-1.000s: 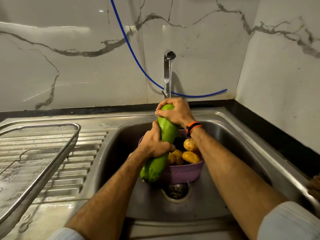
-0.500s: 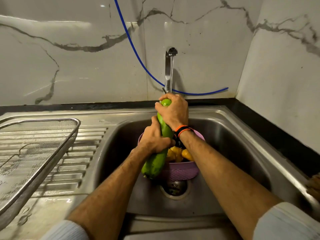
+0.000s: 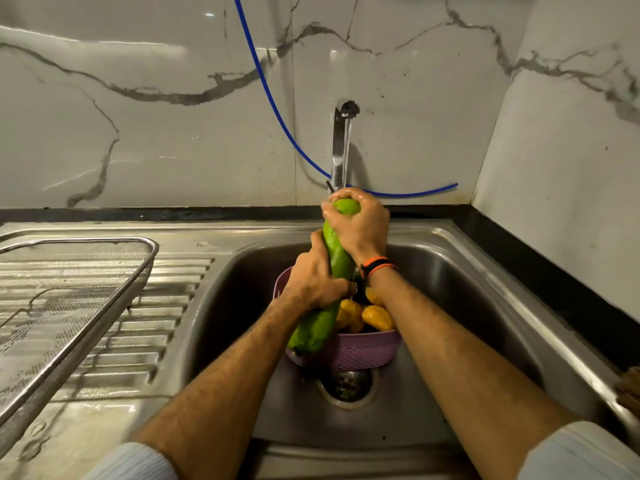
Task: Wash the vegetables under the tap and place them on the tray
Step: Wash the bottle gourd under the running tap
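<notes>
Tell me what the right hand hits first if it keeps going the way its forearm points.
Probably the tap; the right hand already sits just below its stream. Depth is unclear.

You are standing in a home kitchen: a stainless steel sink (image 3: 467,271) with a ribbed drainboard (image 3: 138,323), a running tap (image 3: 341,140) on marble-look wall tiles (image 3: 138,116), a mesh tray (image 3: 69,299) and a basket of vegetables (image 3: 349,351).
</notes>
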`<state>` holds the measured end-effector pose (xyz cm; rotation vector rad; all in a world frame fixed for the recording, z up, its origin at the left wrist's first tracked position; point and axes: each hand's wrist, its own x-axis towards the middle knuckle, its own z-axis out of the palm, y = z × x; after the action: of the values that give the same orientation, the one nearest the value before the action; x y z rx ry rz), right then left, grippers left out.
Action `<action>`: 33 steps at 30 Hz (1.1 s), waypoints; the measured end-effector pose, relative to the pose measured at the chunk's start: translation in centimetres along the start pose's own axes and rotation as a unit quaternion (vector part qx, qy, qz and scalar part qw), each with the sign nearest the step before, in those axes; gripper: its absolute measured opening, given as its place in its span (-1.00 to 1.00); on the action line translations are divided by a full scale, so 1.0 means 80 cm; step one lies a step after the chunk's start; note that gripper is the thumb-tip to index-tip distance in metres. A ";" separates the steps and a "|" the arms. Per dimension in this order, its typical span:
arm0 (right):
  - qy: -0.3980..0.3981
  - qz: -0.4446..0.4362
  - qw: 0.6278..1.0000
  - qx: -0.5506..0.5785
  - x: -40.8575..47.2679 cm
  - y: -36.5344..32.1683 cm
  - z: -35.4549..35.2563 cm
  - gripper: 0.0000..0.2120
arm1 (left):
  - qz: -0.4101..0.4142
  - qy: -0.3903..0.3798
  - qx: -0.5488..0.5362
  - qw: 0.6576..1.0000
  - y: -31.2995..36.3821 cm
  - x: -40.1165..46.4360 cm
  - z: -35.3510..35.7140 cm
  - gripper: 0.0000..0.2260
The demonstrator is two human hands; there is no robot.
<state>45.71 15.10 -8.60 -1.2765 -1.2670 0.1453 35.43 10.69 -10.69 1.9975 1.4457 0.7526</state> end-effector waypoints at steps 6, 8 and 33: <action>-0.114 -0.072 0.972 -0.195 0.010 -0.015 -0.007 -0.88 | -0.005 -0.014 0.013 1.000 -0.002 -0.003 -0.002 -0.17; -0.179 -0.039 0.965 -0.187 0.025 -0.015 -0.012 -0.90 | -0.013 -0.020 0.011 1.000 -0.005 -0.003 -0.004 -0.17; -0.201 0.192 0.902 0.329 0.024 0.010 -0.024 -0.86 | -0.017 -0.033 -0.002 0.999 -0.003 -0.004 -0.011 -0.14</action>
<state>48.37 15.53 -7.60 -0.8981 -1.1378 1.0791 34.53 10.52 -10.26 1.9716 1.4361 0.6675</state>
